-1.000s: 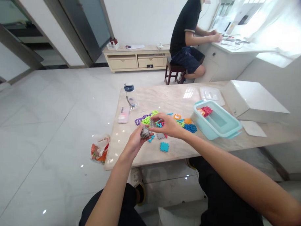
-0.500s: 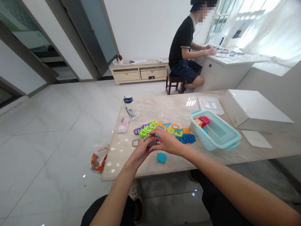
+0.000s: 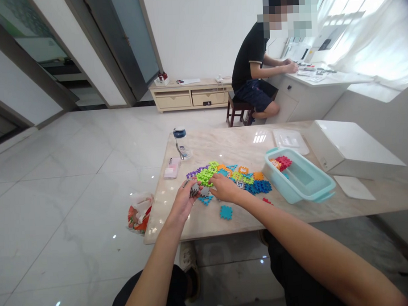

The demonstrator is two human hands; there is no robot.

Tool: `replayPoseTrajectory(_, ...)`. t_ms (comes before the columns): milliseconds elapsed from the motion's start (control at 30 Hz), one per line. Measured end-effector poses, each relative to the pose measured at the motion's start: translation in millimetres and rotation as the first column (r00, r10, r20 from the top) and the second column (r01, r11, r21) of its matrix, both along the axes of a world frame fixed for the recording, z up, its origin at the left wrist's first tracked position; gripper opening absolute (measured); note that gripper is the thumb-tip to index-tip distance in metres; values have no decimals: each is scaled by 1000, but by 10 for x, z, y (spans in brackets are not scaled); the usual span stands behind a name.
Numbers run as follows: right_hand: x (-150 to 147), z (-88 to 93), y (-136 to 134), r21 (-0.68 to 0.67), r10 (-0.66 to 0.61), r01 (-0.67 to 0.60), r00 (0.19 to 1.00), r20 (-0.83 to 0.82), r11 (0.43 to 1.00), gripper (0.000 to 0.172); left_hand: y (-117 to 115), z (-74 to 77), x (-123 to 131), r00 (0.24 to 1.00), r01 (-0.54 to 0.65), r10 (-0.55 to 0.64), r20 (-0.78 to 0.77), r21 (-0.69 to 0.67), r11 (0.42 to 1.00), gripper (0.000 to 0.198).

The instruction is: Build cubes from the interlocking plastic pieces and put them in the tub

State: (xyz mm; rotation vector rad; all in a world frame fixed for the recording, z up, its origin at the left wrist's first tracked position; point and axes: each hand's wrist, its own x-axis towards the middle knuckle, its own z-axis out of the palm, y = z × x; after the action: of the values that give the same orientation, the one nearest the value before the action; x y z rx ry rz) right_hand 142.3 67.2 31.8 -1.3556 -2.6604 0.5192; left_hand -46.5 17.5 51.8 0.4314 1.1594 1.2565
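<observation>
My left hand [image 3: 184,198] is closed around several grey notched building tiles [image 3: 193,189], palm turned towards the right. My right hand [image 3: 225,188] is just to the right of it, its fingers curled but thumb and fingertips apart; I make out nothing between them. Another grey tile [image 3: 204,191] shows between the two hands, close to the right thumb. Behind the hands lies a pile of coloured interlocking tiles, with lime green tiles [image 3: 204,174] nearest and dark blue tiles [image 3: 258,187] to the right. A single teal square tile [image 3: 226,212] lies nearer the table's front edge.
A light blue tub [image 3: 300,178] with some red and orange tiles stands on the right, beside a white box [image 3: 356,147]. A water bottle [image 3: 182,144] and a pink case [image 3: 172,168] are at the left. Beyond the table, a person [image 3: 254,66] sits at a desk.
My hands have drawn apart: the right has moved off the grey tiles, and the left keeps hold of them. A blue triangular piece below them has come into sight. The view has shifted slightly.
</observation>
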Motion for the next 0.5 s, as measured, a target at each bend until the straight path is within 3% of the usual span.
replayPoseTrajectory(133,-65,-48,-64,13,45,-46,996,73,999,31,-43,25,-71,1000,0,0,15,17,1000,24)
replayPoseTrajectory(333,74,-91,-76,-2,31,-31,998,57,1000,32,-75,56,-133,1000,-9,8,16,29,1000,26)
replayPoseTrajectory(400,98,69,-113,-5,13,-13,1000,4,1000,27,-83,61,-131,1000,1,-1,12,30,1000,26)
replayPoseTrajectory(500,111,590,-396,-29,3,-12,953,-303,1000,19,-101,74,-125,1000,3,-3,8,35,999,26)
